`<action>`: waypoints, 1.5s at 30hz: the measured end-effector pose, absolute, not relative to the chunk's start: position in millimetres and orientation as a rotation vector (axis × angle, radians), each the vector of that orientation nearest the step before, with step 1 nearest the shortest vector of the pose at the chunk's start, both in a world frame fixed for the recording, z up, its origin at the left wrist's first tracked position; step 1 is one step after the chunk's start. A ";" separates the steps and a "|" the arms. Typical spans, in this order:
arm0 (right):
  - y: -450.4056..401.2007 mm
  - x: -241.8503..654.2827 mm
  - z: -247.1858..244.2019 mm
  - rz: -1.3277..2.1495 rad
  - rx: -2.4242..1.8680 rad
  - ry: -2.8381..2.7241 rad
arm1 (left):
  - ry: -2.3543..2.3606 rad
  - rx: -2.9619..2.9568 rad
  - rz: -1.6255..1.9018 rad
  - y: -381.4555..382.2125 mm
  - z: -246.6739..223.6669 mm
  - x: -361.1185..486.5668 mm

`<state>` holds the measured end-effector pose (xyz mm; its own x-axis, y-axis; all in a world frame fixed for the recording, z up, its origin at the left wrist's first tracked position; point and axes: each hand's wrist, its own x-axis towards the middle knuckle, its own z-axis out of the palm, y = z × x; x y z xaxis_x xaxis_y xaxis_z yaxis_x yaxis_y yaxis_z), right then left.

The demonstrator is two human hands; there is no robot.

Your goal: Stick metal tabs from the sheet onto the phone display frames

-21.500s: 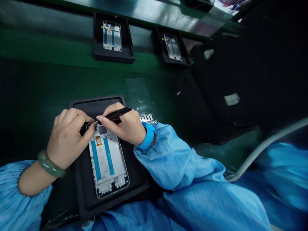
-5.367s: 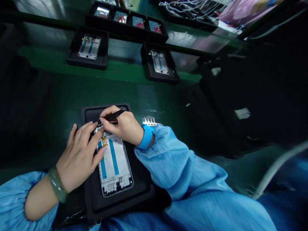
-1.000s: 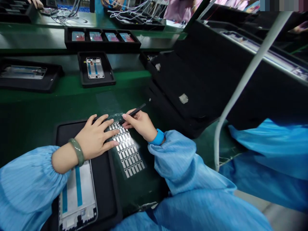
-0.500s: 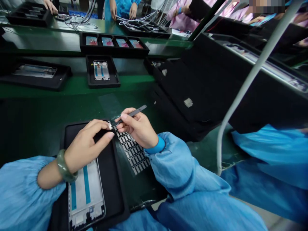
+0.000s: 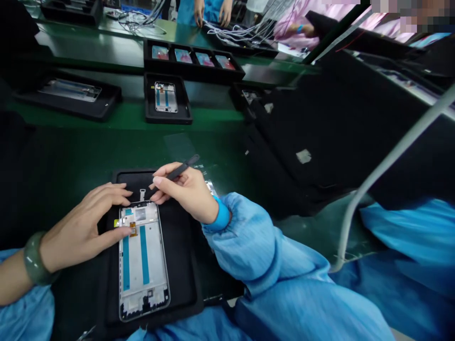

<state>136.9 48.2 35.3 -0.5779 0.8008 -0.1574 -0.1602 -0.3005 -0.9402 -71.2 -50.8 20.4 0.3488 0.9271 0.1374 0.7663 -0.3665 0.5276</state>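
Note:
A silver phone frame (image 5: 156, 265) with blue strips lies in a black foam tray (image 5: 185, 284). My left hand (image 5: 88, 220) rests at the frame's upper left, fingers stretched and apart, the thumb by a small orange flex cable (image 5: 132, 229). Dark tweezers (image 5: 179, 169) are pinched in my right hand (image 5: 181, 192) above the frame's top right corner. A small pale sticker-like piece (image 5: 142, 194) shows at the tweezers' tip, just over the frame's top edge. Whether the tips grip it is hard to make out. My right forearm mostly covers the sheet of small pieces (image 5: 210, 188).
Further trays with phone frames stand ahead, one at the left (image 5: 110, 106) and one in the middle (image 5: 185, 109). Behind them is a tray of several screens (image 5: 194, 70). Black foam sheets (image 5: 277, 142) and a pale curved tube (image 5: 384, 175) occupy the right. Co-workers' hands (image 5: 213, 12) handle cables.
Both hands have parted and shifted from beside the sticker sheet to the top of the phone frame. My left fingers have opened from their pinch, and the small piece is now over the frame's top edge.

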 end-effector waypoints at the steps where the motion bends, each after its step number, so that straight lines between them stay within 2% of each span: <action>1: 46.4 132.1 31.5 1.967 -0.858 -1.297 | 1.474 2.293 0.577 -54.5 15.3 -76.5; 7: 38.2 117.3 12.8 2.051 -0.978 -1.356 | 1.459 2.352 0.539 -64.7 1.9 -80.9; 15: 41.1 120.7 13.3 2.022 -1.023 -1.443 | 1.441 2.347 0.547 -63.7 5.1 -76.9; 30: 38.4 120.8 10.5 1.887 -1.007 -1.621 | 1.443 2.408 0.544 -64.8 4.8 -75.8; 38: 35.9 123.7 8.9 1.674 -0.982 -1.843 | 1.577 2.566 0.436 -66.5 10.0 -64.0; 45: 46.8 121.0 18.4 1.687 -0.902 -1.585 | 1.726 2.585 0.380 -72.5 15.7 -49.6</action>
